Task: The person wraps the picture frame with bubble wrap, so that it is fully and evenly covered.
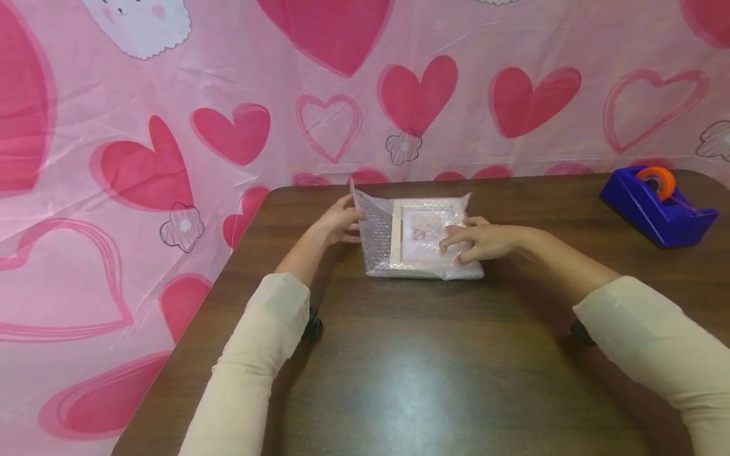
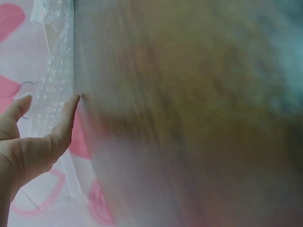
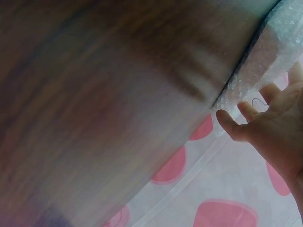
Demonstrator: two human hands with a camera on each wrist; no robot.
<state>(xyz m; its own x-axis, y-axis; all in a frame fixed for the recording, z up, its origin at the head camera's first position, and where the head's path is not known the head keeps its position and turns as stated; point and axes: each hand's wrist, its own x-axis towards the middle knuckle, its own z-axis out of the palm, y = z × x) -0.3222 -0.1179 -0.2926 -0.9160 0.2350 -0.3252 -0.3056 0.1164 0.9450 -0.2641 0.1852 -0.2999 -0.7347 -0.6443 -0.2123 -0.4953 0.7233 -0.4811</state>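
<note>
A light picture frame (image 1: 396,234) lies inside bubble wrap (image 1: 376,237) near the table's back edge. At the wrap's raised left flap is the left hand (image 1: 340,221), its fingers extended and touching the plastic; in the left wrist view this hand (image 2: 40,146) is spread beside the wrap (image 2: 52,90). Over the frame's right part, the right hand (image 1: 476,240) rests with spread, slightly bent fingers on the plastic. The right wrist view shows that hand (image 3: 274,118) against the wrap's edge (image 3: 251,75).
A blue tape dispenser (image 1: 656,206) with an orange-cored roll (image 1: 657,182) stands at the back right of the brown table (image 1: 410,354). Behind the table hangs a pink cloth (image 1: 239,57) with hearts.
</note>
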